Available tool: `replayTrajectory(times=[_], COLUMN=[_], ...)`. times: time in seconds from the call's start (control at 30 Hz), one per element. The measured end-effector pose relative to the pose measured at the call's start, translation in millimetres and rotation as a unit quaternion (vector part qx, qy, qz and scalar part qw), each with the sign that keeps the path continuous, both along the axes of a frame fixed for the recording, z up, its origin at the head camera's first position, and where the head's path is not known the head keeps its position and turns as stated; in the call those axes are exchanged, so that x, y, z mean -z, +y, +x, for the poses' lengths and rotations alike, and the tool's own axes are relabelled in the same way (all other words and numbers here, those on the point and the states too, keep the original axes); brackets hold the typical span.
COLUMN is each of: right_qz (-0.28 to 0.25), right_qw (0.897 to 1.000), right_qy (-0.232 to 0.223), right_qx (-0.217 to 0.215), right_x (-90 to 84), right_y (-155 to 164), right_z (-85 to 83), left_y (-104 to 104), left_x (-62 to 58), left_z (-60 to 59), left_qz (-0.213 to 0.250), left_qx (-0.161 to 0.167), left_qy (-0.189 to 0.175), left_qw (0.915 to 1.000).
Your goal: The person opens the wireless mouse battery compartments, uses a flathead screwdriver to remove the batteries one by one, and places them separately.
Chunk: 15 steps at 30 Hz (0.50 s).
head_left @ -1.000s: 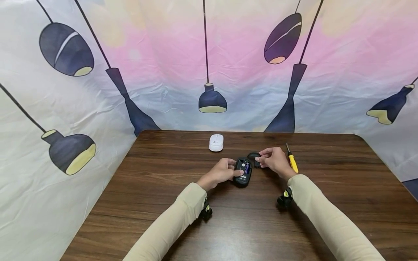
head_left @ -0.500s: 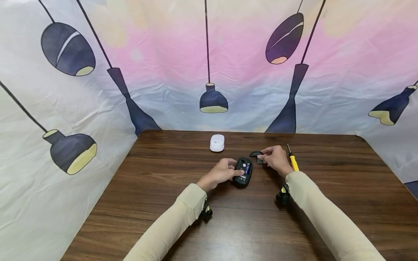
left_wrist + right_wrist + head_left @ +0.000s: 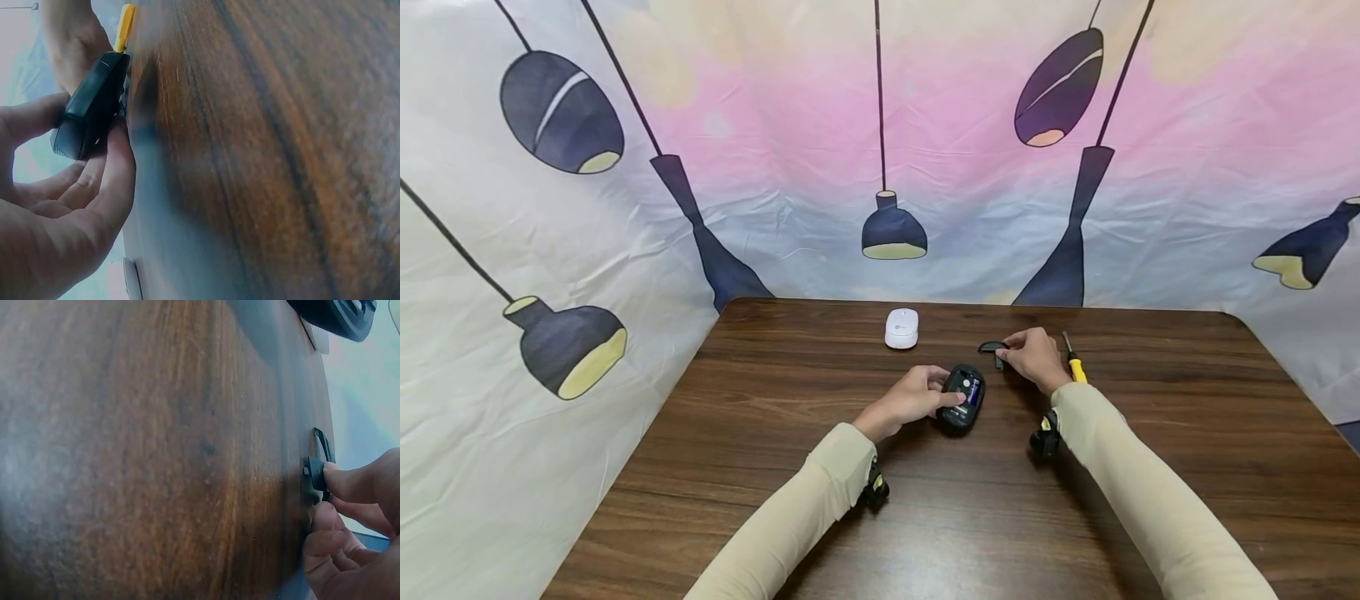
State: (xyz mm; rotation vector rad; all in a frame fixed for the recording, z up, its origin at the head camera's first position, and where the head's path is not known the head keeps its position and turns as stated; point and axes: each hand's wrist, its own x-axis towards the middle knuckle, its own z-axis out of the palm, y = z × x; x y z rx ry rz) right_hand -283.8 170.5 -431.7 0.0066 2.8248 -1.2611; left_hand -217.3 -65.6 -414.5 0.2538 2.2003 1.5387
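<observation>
My left hand grips a black computer mouse by its left side, thumb on its upturned underside. A battery with a blue-purple wrapper shows in the mouse's open compartment. In the left wrist view the mouse is tilted just off the table, between thumb and fingers. My right hand pinches a small black cover with a curved edge and a narrow tab, behind and to the right of the mouse. Close to the tabletop, the cover shows between thumb and fingertips in the right wrist view.
A white mouse sits near the back edge of the brown wooden table. Just right of my right hand lies a screwdriver with a yellow handle. A cloth printed with lamps hangs behind the table.
My right hand has carried the black cover away from the mouse, toward the back of the table, and the cover has turned. My left hand keeps its hold on the mouse.
</observation>
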Motion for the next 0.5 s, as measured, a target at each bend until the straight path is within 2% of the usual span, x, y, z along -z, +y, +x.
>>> replayTrajectory(times=[0.5], right_qz=[0.004], right_qw=[1.000], right_qy=[0.001], right_qx=[-0.004], right_x=[2.2], right_y=[3.2], right_z=[0.0], left_y=[-0.4], left_x=[-0.1], left_z=[1.1], left_qz=[-0.011], left_qx=[-0.004], left_qy=[0.005], left_qw=[0.9999])
